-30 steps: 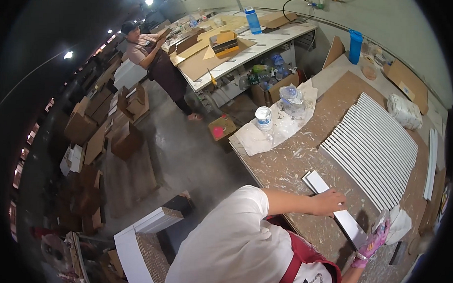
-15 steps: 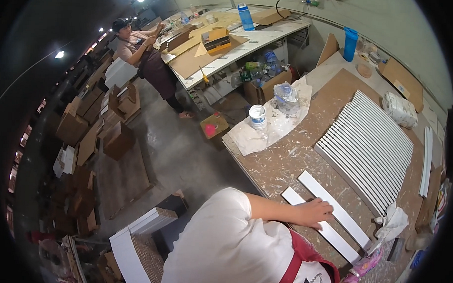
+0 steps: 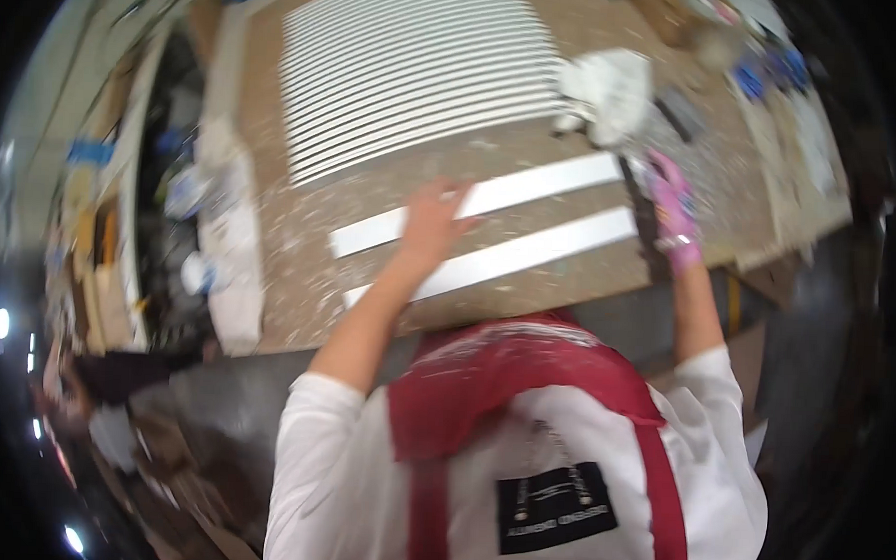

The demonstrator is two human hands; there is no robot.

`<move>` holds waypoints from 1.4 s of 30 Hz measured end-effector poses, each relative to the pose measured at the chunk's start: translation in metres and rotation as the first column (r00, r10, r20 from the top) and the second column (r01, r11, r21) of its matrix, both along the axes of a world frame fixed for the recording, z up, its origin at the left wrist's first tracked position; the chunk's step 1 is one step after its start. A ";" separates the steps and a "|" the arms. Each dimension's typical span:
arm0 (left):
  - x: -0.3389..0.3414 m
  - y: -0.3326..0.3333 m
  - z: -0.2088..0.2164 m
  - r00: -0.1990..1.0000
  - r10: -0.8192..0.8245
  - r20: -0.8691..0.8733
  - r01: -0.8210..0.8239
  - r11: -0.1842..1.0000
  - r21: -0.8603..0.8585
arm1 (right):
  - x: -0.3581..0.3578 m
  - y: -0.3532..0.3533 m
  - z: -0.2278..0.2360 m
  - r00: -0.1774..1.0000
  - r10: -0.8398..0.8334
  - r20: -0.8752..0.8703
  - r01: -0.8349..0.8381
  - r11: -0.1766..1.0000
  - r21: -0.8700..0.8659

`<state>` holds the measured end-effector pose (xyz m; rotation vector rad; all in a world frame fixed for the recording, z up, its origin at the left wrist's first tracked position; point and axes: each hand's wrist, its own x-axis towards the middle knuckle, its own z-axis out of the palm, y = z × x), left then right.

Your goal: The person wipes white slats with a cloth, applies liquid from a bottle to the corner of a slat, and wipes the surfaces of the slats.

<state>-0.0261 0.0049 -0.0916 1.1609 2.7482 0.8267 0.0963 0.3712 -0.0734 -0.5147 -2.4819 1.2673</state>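
Two white strips (image 3: 542, 184), left grip (image 3: 437, 220) over the farther one

My camera shows me two long flat white strips (image 3: 550, 183) mid-frame, dark-lined white slats (image 3: 416, 76) at upper centre, a brown white-flecked tabletop (image 3: 295, 294), a pink-gloved hand (image 3: 673, 211) at right and a red cloth apron (image 3: 534, 367) below.

Head-worn fisheye looks steeply down; apron (image 3: 524, 357) nearest, workbench (image 3: 297, 230) just beyond.
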 end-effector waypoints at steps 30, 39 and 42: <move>0.008 0.012 0.024 0.997 -0.045 -0.069 0.046 0.999 0.019 | -0.024 -0.021 0.042 0.953 0.250 0.172 -0.239 0.968 -0.081; -0.013 0.077 0.041 0.976 -0.206 0.068 0.200 0.976 0.090 | -0.049 0.019 0.014 0.989 -0.085 -0.118 -0.010 0.771 -0.637; -0.021 0.152 0.040 0.958 -0.230 0.172 0.211 0.969 0.126 | -0.020 -0.009 0.026 0.976 -0.207 -0.066 0.074 0.603 -0.794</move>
